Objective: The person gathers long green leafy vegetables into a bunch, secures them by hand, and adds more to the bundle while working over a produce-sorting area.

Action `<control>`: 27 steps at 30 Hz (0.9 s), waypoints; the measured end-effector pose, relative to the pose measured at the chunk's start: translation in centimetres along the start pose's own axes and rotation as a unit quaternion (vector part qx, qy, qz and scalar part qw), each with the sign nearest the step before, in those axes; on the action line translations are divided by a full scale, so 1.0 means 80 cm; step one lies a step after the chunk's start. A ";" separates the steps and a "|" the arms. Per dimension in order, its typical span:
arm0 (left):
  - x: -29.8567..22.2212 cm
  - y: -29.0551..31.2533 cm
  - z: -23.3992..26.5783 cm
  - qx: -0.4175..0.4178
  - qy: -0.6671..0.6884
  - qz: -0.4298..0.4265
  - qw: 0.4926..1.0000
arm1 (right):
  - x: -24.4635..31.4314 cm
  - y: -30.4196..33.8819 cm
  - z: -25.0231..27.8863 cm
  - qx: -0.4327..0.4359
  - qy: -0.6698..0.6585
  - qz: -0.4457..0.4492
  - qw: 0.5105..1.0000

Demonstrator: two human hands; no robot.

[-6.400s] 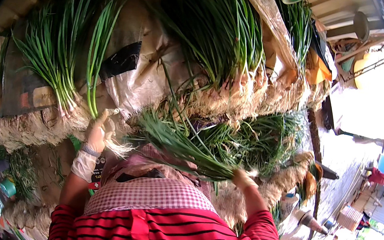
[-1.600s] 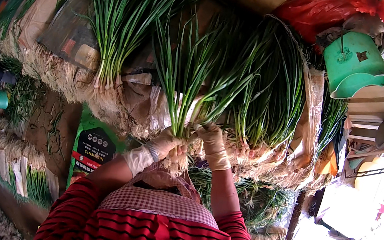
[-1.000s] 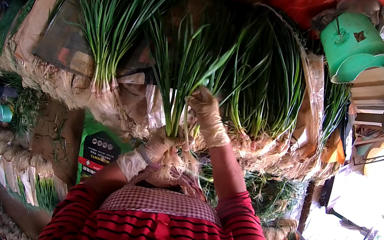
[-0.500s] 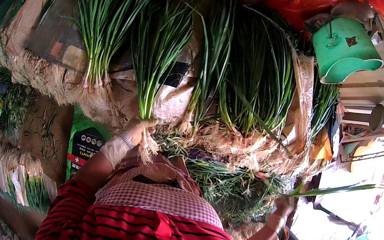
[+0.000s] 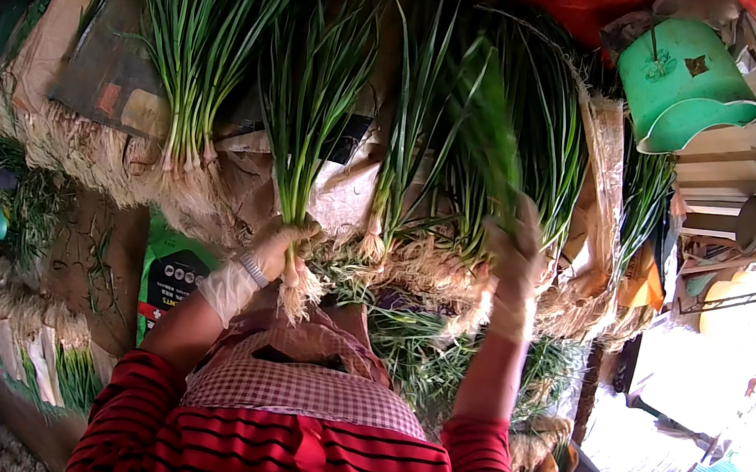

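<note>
My left hand (image 5: pixel 274 247), in a pale glove with a watch at the wrist, is closed round the base of a bunch of spring onions (image 5: pixel 305 149). Its green leaves point away from me and its stringy roots hang below my fingers. Gloved too, my right hand (image 5: pixel 518 249) grips a few spring onions (image 5: pixel 492 120) whose leaves are smeared by motion. They pass in front of a pile of spring onions (image 5: pixel 564 172) on the right. A loose bunch (image 5: pixel 188 104) lies to the left of my left hand, and a thinner one (image 5: pixel 406 131) lies between my hands.
A green cut-open bucket (image 5: pixel 689 83) hangs at the upper right beside red plastic (image 5: pixel 577 4). Scattered green trimmings (image 5: pixel 414 352) lie below the pile. A green-and-black bag (image 5: pixel 178 268) stands left of my forearm. More rooted bundles (image 5: pixel 47 331) sit at the lower left.
My right hand has swung from the lower right up and left to the pile, carrying spring onions whose leaves now point away from me. My left hand has stayed nearly still with its bunch.
</note>
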State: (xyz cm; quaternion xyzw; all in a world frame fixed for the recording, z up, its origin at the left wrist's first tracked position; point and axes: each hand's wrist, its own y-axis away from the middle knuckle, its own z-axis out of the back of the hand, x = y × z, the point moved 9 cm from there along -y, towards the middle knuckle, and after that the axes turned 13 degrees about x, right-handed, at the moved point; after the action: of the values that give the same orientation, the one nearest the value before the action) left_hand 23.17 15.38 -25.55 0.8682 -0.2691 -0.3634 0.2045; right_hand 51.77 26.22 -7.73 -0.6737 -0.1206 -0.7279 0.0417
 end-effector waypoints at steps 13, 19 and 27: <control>-0.001 -0.008 -0.017 0.015 0.013 0.034 0.999 | -0.024 0.367 0.304 -0.412 0.323 -0.067 0.849; 0.001 -0.004 -0.023 0.023 0.027 0.078 0.996 | -0.056 0.153 0.092 -0.238 0.239 -0.217 0.916; -0.011 0.003 -0.025 0.033 0.015 0.052 0.998 | -0.028 0.024 0.050 -0.067 0.161 -0.196 0.965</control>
State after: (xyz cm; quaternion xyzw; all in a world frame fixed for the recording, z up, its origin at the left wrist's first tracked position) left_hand 24.06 16.05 -23.69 0.8644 -0.3231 -0.3304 0.1980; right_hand 56.31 25.04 -9.49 -0.5117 -0.1924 -0.8275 -0.1282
